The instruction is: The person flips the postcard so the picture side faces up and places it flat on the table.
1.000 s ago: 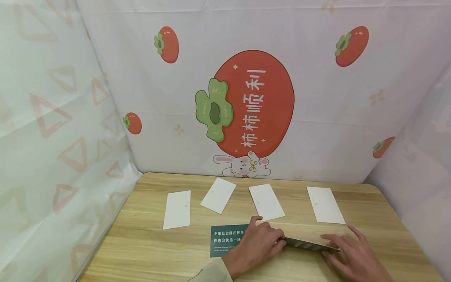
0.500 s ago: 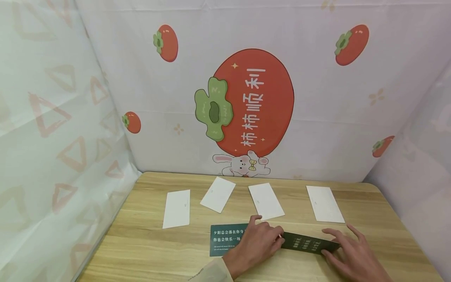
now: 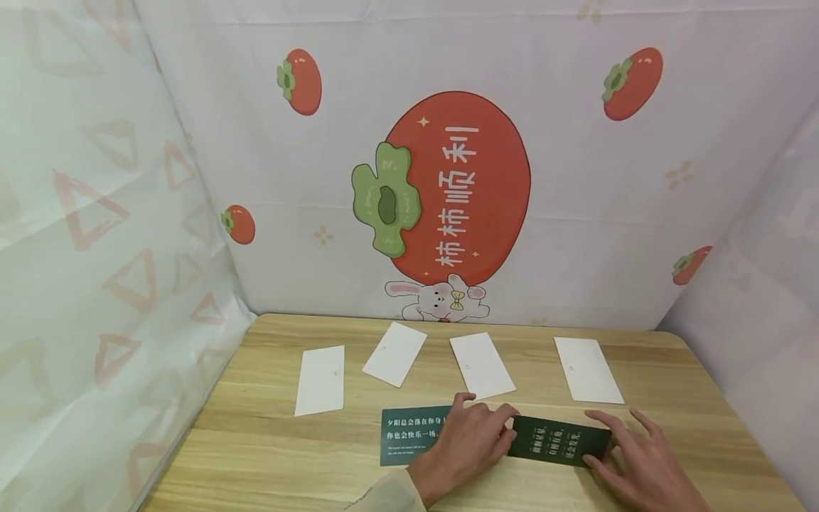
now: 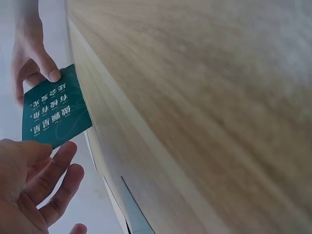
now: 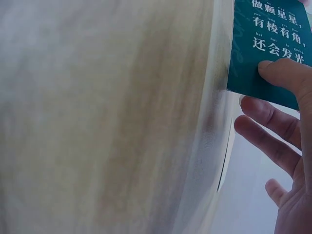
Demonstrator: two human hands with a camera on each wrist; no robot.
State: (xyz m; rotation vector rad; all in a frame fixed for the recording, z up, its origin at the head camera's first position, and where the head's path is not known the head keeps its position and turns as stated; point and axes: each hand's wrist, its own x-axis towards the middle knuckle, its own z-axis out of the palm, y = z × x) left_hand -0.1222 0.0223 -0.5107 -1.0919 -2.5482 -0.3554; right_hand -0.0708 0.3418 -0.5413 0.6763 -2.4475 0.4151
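Observation:
A dark green card (image 3: 559,441) with white Chinese lettering is held between both hands, tilted with its printed face toward the head camera. My left hand (image 3: 470,437) pinches its left end between thumb and fingers. At the other end, my right hand (image 3: 643,459) pinches it, thumb on the printed face in the right wrist view, where the card (image 5: 248,58) shows up close. In the left wrist view the card (image 4: 56,119) has one long edge right at the tabletop. A second green card (image 3: 399,451) with white text lies flat, partly hidden behind my left hand.
Several white cards lie along the back of the wooden table (image 3: 256,441): one far left (image 3: 320,380), a tilted one (image 3: 395,354), a middle one (image 3: 483,366) and a right one (image 3: 589,370). Fabric printed with persimmons (image 3: 473,192) hangs behind the table.
The held card has turned from nearly edge-on to showing its lettered face to the head camera. Both hands have kept hold of its ends and barely moved.

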